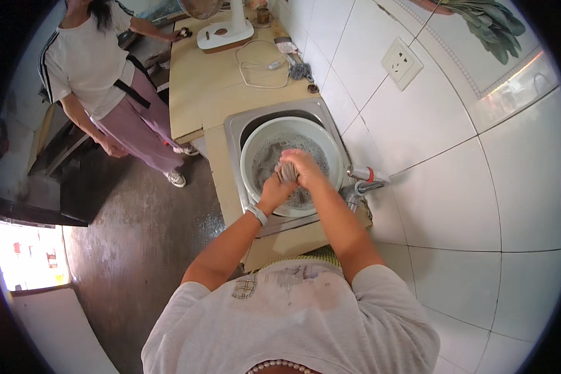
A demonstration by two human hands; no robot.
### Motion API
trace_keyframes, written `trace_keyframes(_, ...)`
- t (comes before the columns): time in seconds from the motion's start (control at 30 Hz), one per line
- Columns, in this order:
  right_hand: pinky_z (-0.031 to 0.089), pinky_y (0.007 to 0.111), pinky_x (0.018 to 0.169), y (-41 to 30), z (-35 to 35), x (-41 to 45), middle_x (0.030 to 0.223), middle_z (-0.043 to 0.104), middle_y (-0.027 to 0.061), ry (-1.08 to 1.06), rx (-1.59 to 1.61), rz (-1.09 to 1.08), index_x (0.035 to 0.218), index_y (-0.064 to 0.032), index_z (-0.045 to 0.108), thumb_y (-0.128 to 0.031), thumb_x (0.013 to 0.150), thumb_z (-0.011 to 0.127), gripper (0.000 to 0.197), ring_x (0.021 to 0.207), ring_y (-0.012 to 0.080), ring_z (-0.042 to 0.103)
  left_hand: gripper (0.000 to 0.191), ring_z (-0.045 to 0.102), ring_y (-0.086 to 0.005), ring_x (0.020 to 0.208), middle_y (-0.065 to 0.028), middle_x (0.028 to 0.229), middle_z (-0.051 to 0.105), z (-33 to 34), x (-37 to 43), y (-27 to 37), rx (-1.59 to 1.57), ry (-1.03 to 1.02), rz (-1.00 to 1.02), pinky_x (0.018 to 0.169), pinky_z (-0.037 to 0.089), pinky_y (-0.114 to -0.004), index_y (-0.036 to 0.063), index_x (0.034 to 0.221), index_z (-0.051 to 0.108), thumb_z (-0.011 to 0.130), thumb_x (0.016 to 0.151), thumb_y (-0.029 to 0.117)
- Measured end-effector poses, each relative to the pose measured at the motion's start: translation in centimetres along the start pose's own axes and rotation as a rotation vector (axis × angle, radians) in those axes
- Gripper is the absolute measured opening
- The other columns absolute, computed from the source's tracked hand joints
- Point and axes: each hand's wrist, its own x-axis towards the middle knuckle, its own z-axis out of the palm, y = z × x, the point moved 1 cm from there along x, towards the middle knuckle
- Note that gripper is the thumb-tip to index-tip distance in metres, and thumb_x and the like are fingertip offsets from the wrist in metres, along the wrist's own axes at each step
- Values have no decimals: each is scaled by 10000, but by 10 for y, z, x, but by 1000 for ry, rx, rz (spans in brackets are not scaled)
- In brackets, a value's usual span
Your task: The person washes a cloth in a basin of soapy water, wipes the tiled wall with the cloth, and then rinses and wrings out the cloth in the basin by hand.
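Observation:
Both my hands grip a bunched grey cloth (287,173) above soapy water (311,198). My left hand (276,190) holds it from the lower left, with a pale band on that wrist. Around its right side close the fingers of my right hand (304,167). Beneath them a large pale basin (246,161) sits in a stainless steel sink (233,128). Suds float on the murky water, and a darker patch, perhaps submerged cloth, shows left of my hands. Much of the held cloth is hidden by my fingers.
A metal faucet (362,187) juts beside the basin at right, against the tiled wall (439,196). Beyond the sink, the yellowish counter (201,89) bears a white fan base (226,35), a coiled cord (262,86) and a grey scrubber (300,71). Another person (93,70) stands at left.

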Motion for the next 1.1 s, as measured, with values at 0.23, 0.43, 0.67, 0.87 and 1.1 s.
trace_keyframes(0.23, 443, 421, 816, -24, -8, -33, 1098, 517, 99, -231, 451, 189, 1134, -59, 476, -386, 805, 577, 475, 1017, 245, 501, 246, 400, -81, 439, -67, 755, 545, -23, -25, 74, -1196, -644, -581, 317, 248, -159, 62, 927, 513, 557, 818, 277)
trace_keyframes(0.43, 484, 329, 647, -41, -1, -27, 749, 554, 66, -423, 149, -66, 1050, -10, 519, -217, 840, 550, 297, 703, 185, 561, 214, 398, -84, 461, -65, 784, 532, -10, -32, 78, -1326, -589, -562, 337, 262, -159, 54, 913, 507, 549, 827, 245)
trace_keyframes(0.67, 438, 286, 491, -32, 5, -20, 570, 497, 51, -214, -132, -174, 897, 15, 527, -107, 847, 488, 137, 499, 151, 514, 132, 421, -84, 475, -28, 713, 518, 0, -29, 65, -851, -375, -383, 361, 281, -194, 45, 856, 517, 592, 763, 100)
trace_keyframes(0.87, 425, 290, 467, -31, 9, -24, 543, 500, 63, -31, -262, -253, 859, 13, 515, -85, 841, 458, 115, 454, 150, 503, 299, 518, -117, 576, -57, 727, 583, 5, -26, 68, -384, -175, -294, 457, 391, -251, 0, 898, 561, 668, 670, 162)
trace_keyframes(1.1, 425, 291, 467, -16, 11, -19, 533, 508, 71, 171, -387, -376, 864, 4, 511, -74, 840, 445, 105, 434, 148, 511, 516, 601, -220, 759, -162, 832, 617, 14, -19, 47, -187, -22, -143, 701, 458, -318, -84, 960, 521, 719, 621, 250)
